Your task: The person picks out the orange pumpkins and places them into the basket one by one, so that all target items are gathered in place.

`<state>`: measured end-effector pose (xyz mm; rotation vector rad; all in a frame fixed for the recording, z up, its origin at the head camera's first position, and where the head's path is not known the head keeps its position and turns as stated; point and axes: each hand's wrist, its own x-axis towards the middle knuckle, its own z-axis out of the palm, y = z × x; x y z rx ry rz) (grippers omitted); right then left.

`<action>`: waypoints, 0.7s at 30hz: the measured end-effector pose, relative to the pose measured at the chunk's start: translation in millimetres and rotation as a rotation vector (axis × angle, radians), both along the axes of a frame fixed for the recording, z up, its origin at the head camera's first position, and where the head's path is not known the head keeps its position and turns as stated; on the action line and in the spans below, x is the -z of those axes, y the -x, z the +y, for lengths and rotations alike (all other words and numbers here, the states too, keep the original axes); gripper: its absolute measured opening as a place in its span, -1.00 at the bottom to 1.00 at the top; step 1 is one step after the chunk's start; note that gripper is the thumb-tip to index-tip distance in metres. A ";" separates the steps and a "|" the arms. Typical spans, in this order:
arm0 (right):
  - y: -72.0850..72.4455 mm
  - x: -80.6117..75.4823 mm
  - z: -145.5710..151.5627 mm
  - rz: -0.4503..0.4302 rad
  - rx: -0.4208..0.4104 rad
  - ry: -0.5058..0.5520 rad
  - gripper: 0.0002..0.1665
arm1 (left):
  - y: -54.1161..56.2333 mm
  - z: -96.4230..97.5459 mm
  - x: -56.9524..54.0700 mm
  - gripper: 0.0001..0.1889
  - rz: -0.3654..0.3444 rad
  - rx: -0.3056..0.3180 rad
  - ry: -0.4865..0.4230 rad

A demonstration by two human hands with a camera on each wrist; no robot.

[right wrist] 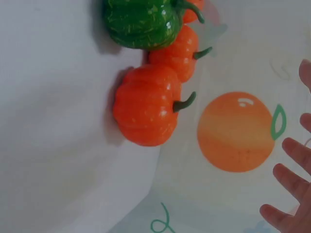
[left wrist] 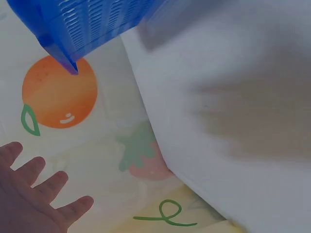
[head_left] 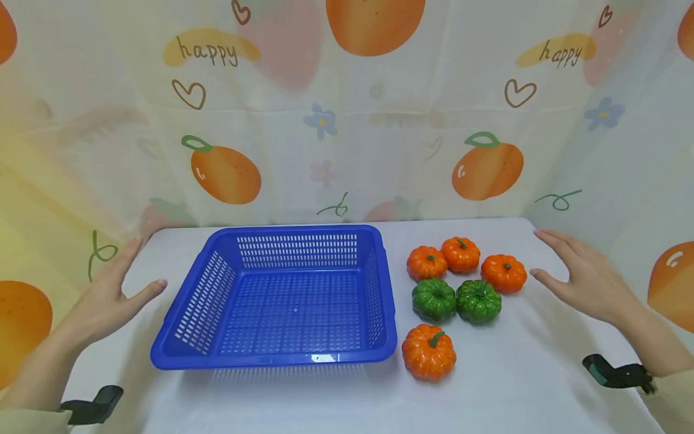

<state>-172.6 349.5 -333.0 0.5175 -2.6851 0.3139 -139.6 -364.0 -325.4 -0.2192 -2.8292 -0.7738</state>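
Rightmost orange pumpkin (head_left: 504, 274) near right fingers (head_left: 556, 242), not touching

Hands, 2, bare, both ours, held up well apart.
Our left hand (head_left: 111, 301): fingers (left wrist: 58, 183) extended with gaps between them; left thumb (head_left: 146, 294) spread away, pointing inward.
Our right hand (head_left: 588, 280): mirror pose, fingers (right wrist: 293, 182) extended and parted, right thumb (head_left: 549, 281) spread inward.
Forearms, 2: our left forearm (head_left: 46, 364) rising from the lower left, our right forearm (head_left: 658, 343) from the lower right.
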 end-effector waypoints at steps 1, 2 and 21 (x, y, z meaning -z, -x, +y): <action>-0.2 0.3 -1.5 0.009 -0.008 0.006 -0.13 | -0.6 0.6 -0.1 -0.10 -0.004 -0.005 -0.012; -0.5 0.6 -3.1 0.018 -0.015 0.009 -0.12 | -1.0 1.2 -0.1 -0.10 -0.006 -0.008 -0.024; -16.7 12.4 -42.5 0.025 -0.144 0.077 -0.12 | 0.6 6.7 9.8 -0.22 -0.120 -0.031 -0.180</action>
